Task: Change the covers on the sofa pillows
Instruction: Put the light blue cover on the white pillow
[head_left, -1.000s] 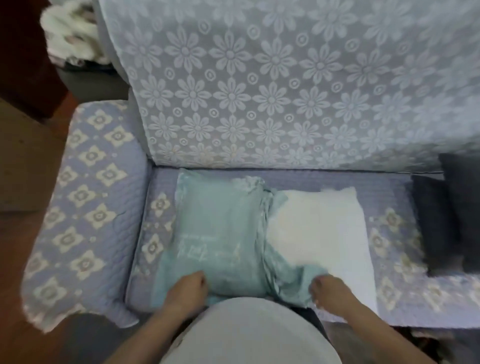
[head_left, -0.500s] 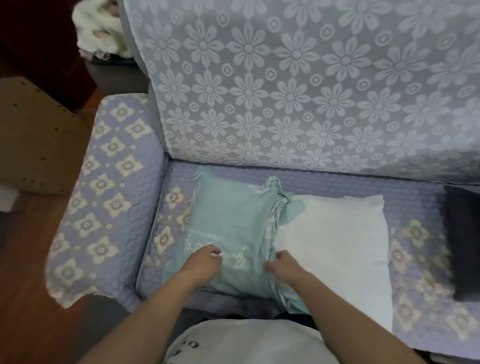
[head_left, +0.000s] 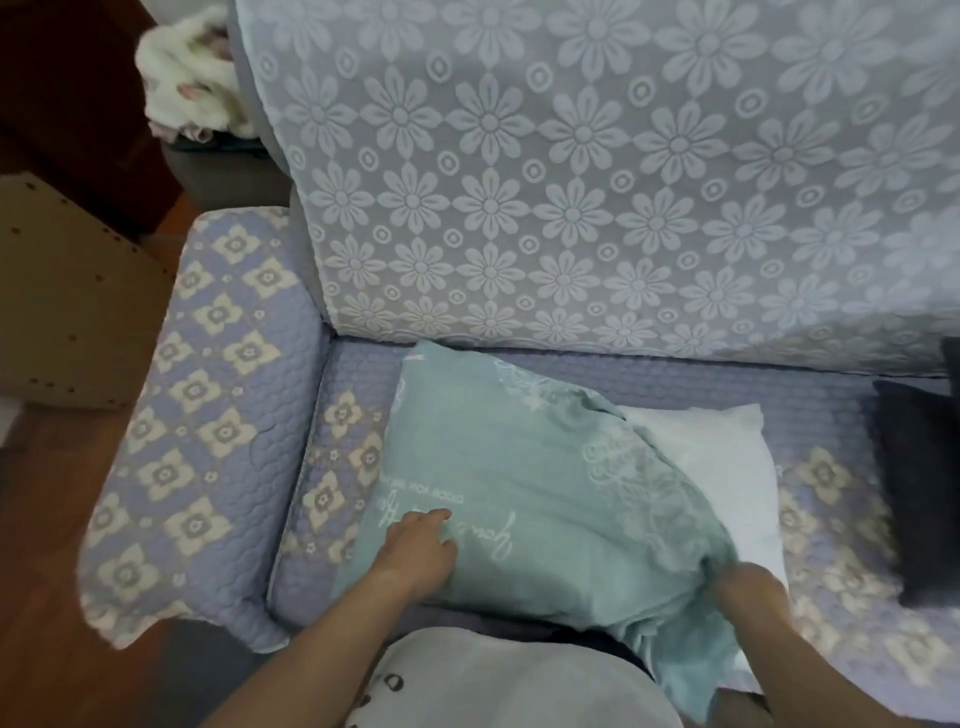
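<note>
A white pillow lies on the sofa seat, most of it inside a pale teal cover printed with white script and lace patterns. Only the pillow's right end shows bare. My left hand rests flat on the cover's near left part, fingers spread. My right hand grips the bunched open edge of the cover at the pillow's near right side; it is blurred.
The sofa back wears a lilac flower-patterned throw. The quilted left armrest borders the seat. A dark pillow sits at the right edge. A cardboard box stands left of the sofa.
The teal cover now reaches much further right over the white pillow. My right hand has moved right with the cover's edge. My left hand has stayed on the cover.
</note>
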